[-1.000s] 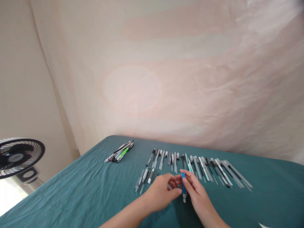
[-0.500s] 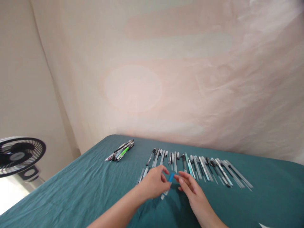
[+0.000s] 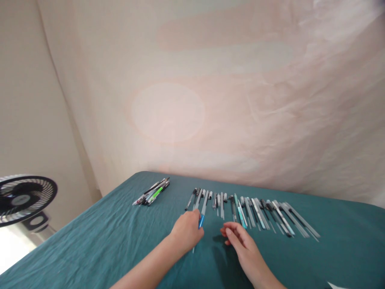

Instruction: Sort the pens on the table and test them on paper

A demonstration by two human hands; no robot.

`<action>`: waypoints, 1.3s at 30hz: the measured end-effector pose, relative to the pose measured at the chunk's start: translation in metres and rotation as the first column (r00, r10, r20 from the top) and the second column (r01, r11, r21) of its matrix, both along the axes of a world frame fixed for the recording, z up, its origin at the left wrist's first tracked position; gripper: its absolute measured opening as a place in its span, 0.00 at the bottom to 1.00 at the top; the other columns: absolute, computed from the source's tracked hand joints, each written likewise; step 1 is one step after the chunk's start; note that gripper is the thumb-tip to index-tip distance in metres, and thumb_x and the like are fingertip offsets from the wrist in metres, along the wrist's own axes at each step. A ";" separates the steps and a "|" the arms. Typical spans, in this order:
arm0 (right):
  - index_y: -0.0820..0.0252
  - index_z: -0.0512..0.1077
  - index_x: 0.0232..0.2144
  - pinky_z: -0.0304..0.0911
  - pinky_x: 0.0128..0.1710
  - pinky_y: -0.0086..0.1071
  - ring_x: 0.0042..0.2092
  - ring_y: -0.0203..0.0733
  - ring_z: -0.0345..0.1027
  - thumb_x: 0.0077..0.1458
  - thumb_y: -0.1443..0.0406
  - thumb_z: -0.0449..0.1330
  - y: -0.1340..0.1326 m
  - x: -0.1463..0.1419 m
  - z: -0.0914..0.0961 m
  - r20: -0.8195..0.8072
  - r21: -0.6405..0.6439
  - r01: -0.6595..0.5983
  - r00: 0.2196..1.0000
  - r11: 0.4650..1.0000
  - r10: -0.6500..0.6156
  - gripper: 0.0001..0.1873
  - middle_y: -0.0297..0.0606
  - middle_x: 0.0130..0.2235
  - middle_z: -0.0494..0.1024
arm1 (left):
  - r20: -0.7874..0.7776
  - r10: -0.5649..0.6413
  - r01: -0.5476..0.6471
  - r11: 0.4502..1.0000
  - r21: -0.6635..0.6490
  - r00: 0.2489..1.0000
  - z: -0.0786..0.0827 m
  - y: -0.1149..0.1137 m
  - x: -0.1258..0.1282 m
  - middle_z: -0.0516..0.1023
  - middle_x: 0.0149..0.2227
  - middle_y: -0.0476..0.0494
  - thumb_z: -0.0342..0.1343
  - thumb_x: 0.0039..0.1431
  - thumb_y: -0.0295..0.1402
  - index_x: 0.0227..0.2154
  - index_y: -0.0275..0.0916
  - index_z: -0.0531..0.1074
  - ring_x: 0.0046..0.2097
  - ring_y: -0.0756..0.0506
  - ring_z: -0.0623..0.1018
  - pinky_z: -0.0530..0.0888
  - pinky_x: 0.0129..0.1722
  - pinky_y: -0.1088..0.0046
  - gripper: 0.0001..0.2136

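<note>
My left hand (image 3: 187, 228) is closed over the cloth near the middle, its fingers wrapped round a blue pen (image 3: 201, 222). Only a short blue stretch of it shows past my fingers. A thin pale tip pokes out below that hand; I cannot tell whether it belongs to the same pen. My right hand (image 3: 244, 245) hovers to the right with loosely curled fingers, slightly apart, and nothing visible in them. Just beyond both hands lies a long row of pens with separated parts (image 3: 254, 214), clear, black, white and teal.
A bundle of pens (image 3: 153, 191), one bright green, lies at the far left of the dark green cloth (image 3: 99, 241). A fan (image 3: 25, 198) stands off the table's left side. A pale wall covering (image 3: 210, 100) hangs behind. A white corner (image 3: 334, 285) shows at lower right.
My left hand has moved left and down with the blue pen, away from my right hand. The pen parts seen beside and under it are now out of sight. My right hand has barely moved.
</note>
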State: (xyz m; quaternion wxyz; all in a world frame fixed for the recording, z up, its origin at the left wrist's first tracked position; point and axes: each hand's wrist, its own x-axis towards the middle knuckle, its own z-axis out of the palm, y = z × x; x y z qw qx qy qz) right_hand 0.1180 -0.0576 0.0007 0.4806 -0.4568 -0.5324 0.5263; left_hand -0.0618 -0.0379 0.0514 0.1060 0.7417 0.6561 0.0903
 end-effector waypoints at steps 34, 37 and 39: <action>0.60 0.66 0.35 0.63 0.31 0.32 0.33 0.41 0.66 0.49 0.54 0.54 0.003 0.001 -0.004 0.007 -0.014 -0.026 1.000 1.000 0.026 0.16 0.39 0.33 0.72 | -0.204 0.039 -0.041 0.999 -0.004 0.978 0.007 -0.002 0.003 0.75 0.35 0.37 0.51 0.48 0.33 0.35 0.37 0.68 0.39 0.40 0.75 0.69 0.37 0.67 0.10; 0.60 0.66 0.35 0.63 0.31 0.32 0.33 0.41 0.66 0.49 0.54 0.54 0.002 0.000 -0.005 0.002 -0.011 -0.028 1.000 1.000 0.028 0.16 0.39 0.33 0.72 | -0.209 0.041 -0.040 0.999 0.007 0.977 0.008 -0.003 0.004 0.75 0.35 0.36 0.49 0.50 0.32 0.36 0.37 0.67 0.38 0.39 0.75 0.69 0.36 0.65 0.10; 0.59 0.66 0.35 0.62 0.30 0.32 0.32 0.41 0.66 0.49 0.54 0.54 0.001 0.000 -0.004 -0.003 -0.006 -0.028 1.000 1.000 0.028 0.16 0.39 0.33 0.72 | -0.213 0.033 -0.032 0.999 0.008 0.977 0.009 -0.004 0.004 0.75 0.35 0.36 0.48 0.50 0.32 0.36 0.37 0.67 0.38 0.39 0.75 0.70 0.36 0.65 0.10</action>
